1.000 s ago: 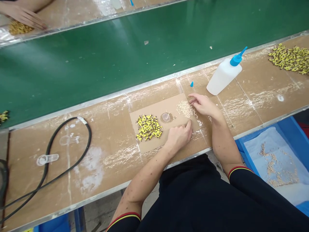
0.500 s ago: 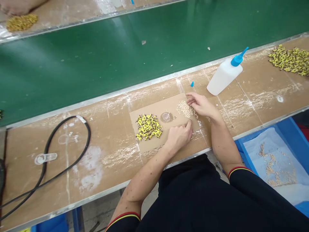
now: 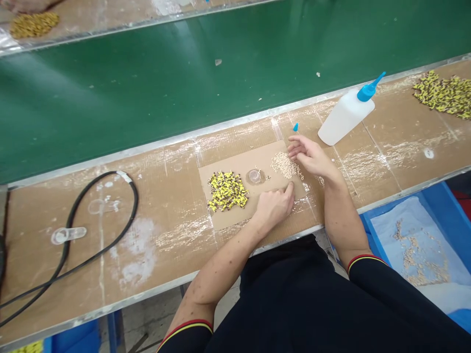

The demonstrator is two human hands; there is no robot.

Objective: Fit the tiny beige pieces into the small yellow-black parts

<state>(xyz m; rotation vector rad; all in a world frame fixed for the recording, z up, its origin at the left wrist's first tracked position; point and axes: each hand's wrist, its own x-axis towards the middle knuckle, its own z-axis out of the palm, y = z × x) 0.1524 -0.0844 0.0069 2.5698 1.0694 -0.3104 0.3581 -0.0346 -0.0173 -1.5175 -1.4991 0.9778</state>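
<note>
A square of bare cardboard [image 3: 235,159] lies on the bench in front of me. On it are a heap of yellow-and-black small parts [image 3: 227,191], a small clear round dish [image 3: 253,176] and a loose patch of beige pellets [image 3: 285,165]. My left hand [image 3: 274,208] rests curled on the cardboard just below the pellets, its fingertips down. Anything pinched there is too small to tell. My right hand [image 3: 307,158] hovers beside the pellets with its fingers loosely apart, holding nothing visible. Just beyond it stands a white plastic glue bottle [image 3: 346,117] with a blue nozzle.
A small blue cap [image 3: 295,127] lies near the bottle. A black cable [image 3: 99,215] loops on the bench to the left. Beyond the bench runs a green conveyor belt [image 3: 147,98]. A blue bin [image 3: 415,245] with a white liner sits at lower right. A co-worker's hand [image 3: 22,4] shows at top left.
My right hand's fingers have lifted slightly away from the pellets. My left hand has barely moved. The whole view has drifted slightly.
</note>
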